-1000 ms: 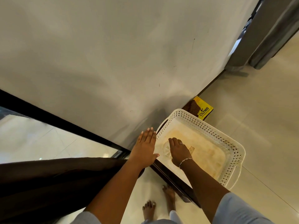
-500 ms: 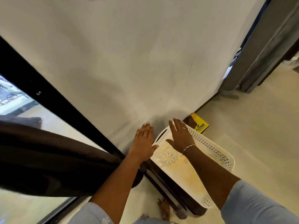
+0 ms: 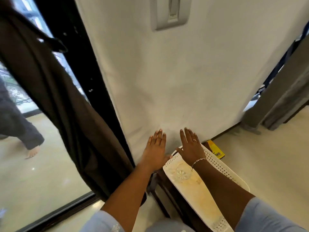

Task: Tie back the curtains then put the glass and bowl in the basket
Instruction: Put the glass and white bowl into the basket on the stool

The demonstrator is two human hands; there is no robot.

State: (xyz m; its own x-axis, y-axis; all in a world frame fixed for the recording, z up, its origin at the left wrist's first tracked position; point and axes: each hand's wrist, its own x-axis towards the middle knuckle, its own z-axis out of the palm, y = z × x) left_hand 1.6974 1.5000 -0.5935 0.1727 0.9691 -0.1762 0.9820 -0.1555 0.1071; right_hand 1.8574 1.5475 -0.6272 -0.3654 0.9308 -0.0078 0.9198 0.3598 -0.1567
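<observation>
A white perforated basket (image 3: 215, 166) sits on a dark stand low at the right, against the white wall. A clear cut-glass piece (image 3: 182, 173) lies inside it near the far end. My right hand (image 3: 190, 148) hovers over the basket's far rim, fingers straight and spread, holding nothing. My left hand (image 3: 156, 149) is just left of the basket, fingers straight, empty. A dark brown curtain (image 3: 55, 101) hangs gathered at the left beside the black window frame, with a dark tie-back band (image 3: 55, 43) around it.
A grey curtain (image 3: 284, 91) hangs at the right by a doorway. A yellow packet (image 3: 215, 148) lies on the floor behind the basket. A wall switch plate (image 3: 170, 12) is high up. Through the glass at the left, another person's leg and bare foot (image 3: 31, 151) show.
My right hand has let go of the glass in the basket and lifted with fingers straight. My view has tilted up, bringing the tied curtain and the switch plate into sight.
</observation>
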